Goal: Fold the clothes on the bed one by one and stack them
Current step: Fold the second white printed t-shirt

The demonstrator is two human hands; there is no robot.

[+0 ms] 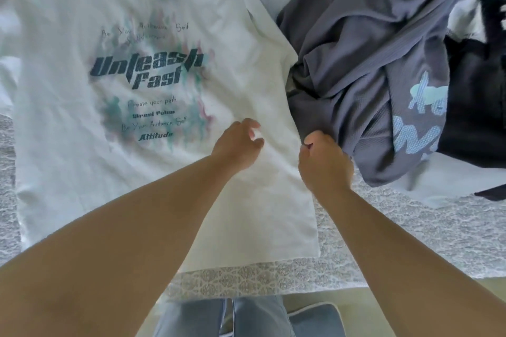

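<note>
A white T-shirt [82,172] with a dark "Unleash Fast" print lies spread flat on the bed, its hem toward me and a dark tag at the collar. My left hand [238,145] hovers over the shirt's lower right part with loosely curled fingers that hold nothing. My right hand [324,164] pinches the shirt's right side edge, right beside the grey garment. A crumpled grey garment [356,49] with light blue lettering lies to the right of the shirt.
A black garment [471,96] lies at the far right, partly under the grey one. The patterned bedspread [410,235] shows at the near edge. My jeans-clad legs [246,317] stand against the bed's front.
</note>
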